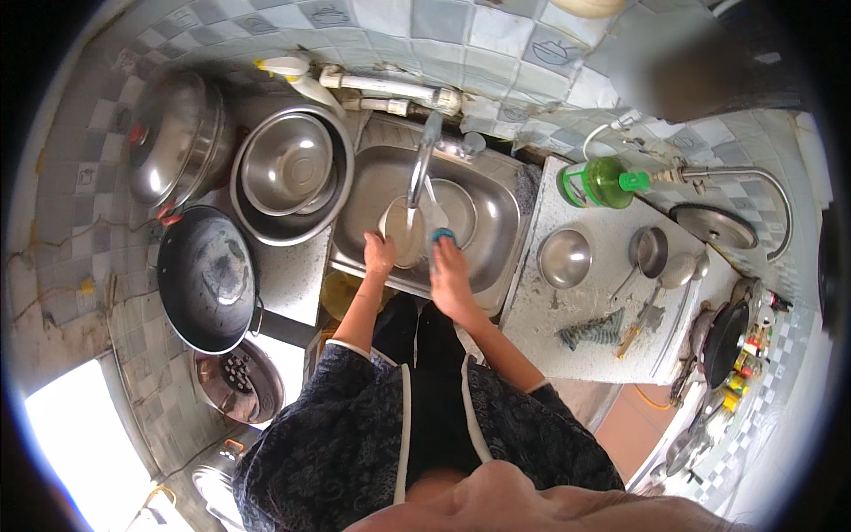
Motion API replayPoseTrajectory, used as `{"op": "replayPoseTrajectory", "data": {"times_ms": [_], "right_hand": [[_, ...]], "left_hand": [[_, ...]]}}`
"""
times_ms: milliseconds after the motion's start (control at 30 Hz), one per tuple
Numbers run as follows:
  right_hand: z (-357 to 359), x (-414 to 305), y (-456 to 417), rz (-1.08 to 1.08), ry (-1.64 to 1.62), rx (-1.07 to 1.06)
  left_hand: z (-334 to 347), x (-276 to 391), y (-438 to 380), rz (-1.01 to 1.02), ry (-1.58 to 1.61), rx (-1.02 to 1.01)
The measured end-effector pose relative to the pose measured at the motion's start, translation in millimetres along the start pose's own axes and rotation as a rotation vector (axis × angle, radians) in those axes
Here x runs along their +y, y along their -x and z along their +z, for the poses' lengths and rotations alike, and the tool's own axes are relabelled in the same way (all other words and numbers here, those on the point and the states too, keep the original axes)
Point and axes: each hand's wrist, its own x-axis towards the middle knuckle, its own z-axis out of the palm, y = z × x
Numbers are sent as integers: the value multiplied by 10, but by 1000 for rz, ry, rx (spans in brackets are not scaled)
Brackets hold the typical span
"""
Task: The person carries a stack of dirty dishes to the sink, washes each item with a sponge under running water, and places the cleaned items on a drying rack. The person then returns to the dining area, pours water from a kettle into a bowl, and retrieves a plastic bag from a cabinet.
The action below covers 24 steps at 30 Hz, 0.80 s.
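Observation:
My left hand (379, 254) grips the rim of a pale bowl (407, 245), tilted under the faucet (420, 169) in the stainless-steel sink (502, 233). Water appears to run from the spout into the bowl. Just right of it, my right hand (452, 279) holds a blue scrubbing pad (443, 234), apart from the bowl. Behind the pad, a round dish (463, 199) lies on the sink floor. A white spoon-like utensil (436, 211) rests across the dish's left side.
Left of the sink stand nested steel basins (292, 163), a lidded pot (174, 146) and a dark wok (206, 279). The right counter holds a green bottle (602, 183), a steel bowl (564, 259), a small saucepan (648, 249), a skimmer (677, 270) and a striped cloth (592, 330).

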Motion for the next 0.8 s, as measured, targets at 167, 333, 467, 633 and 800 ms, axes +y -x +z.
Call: {"op": "replayPoseTrajectory", "data": {"times_ms": [167, 333, 467, 633, 800], "right_hand": [[278, 661, -201, -435, 202, -195], [77, 223, -351, -235, 129, -148], [0, 734, -323, -465, 259, -209], [135, 492, -350, -65, 161, -190], [-342, 795, -615, -668, 416, -209]], "left_hand": [[-9, 521, 295, -461, 641, -279], [194, 459, 443, -466, 1113, -441], [181, 553, 332, -402, 1025, -599], [450, 732, 436, -433, 1268, -549], [180, 666, 215, -423, 1009, -688]]}}
